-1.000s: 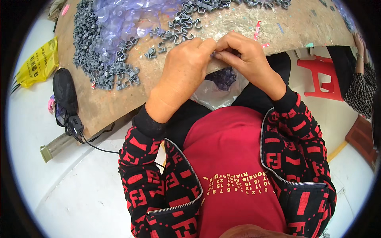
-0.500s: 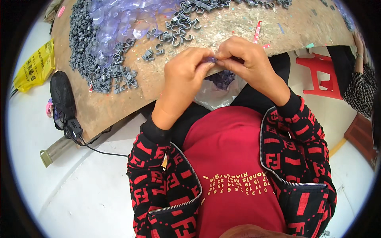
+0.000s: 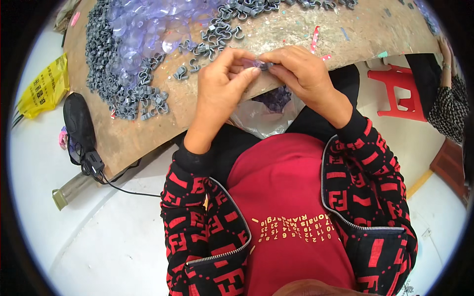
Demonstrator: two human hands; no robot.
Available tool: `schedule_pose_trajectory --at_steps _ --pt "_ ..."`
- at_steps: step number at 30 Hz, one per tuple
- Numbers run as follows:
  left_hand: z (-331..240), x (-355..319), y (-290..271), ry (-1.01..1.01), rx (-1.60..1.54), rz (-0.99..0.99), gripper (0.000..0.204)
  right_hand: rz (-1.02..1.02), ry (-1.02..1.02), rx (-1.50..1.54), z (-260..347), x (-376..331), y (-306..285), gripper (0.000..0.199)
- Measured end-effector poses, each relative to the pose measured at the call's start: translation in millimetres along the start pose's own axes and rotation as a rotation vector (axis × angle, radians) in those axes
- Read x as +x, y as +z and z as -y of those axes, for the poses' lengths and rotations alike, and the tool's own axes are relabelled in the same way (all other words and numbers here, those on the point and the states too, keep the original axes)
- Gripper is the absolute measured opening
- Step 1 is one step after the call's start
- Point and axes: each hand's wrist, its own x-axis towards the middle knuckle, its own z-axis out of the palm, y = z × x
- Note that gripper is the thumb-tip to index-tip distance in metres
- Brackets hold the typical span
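Note:
Close together at the table's near edge, my left hand (image 3: 217, 84) and my right hand (image 3: 305, 74) meet fingertip to fingertip. Between the left thumb and fingers is a clear purple suction cup (image 3: 251, 63), mostly covered. A small grey clip (image 3: 264, 65) touches it, pinched by the right thumb and forefinger; whether the two are joined I cannot tell. Beyond my hands lie a heap of clear purple suction cups (image 3: 148, 29) and many grey plastic clips (image 3: 101, 54). Below my hands, a clear plastic bag (image 3: 259, 124) holds dark purple pieces (image 3: 275, 100).
The worn wooden table (image 3: 143, 140) curves around me. Red strips (image 3: 314, 39) lie on it. A black pouch (image 3: 79, 123) with a cable and a yellow bag (image 3: 45, 86) are at the left. At the right are a red stool (image 3: 401, 93) and another person's arm (image 3: 446, 64).
Both hands have shifted slightly left and the left fingers have opened out a little. A grey clip now shows between the fingertips beside the purple suction cup.

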Motion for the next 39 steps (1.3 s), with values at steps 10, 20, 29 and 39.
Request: schedule_pose_trajectory --at_steps 10,20,29,39 --pt "-9.8 -15.8 -12.7 -0.295 -0.778 0.085 0.017 0.02 0.455 0.69 33.7 12.5 -25.2 0.017" --pt "-13.8 -23.5 0.4 -0.339 -1.019 0.13 0.017 0.062 0.393 0.852 38.6 14.3 -22.0 0.019" --pt "-11.9 -26.6 2.0 -0.346 -1.03 0.254 0.021 0.495 0.548 1.147 16.6 29.5 -44.8 0.013" --pt "-25.7 -28.3 1.4 -0.142 -0.394 0.061 0.017 0.434 0.6 1.018 23.3 25.1 -43.9 0.015"
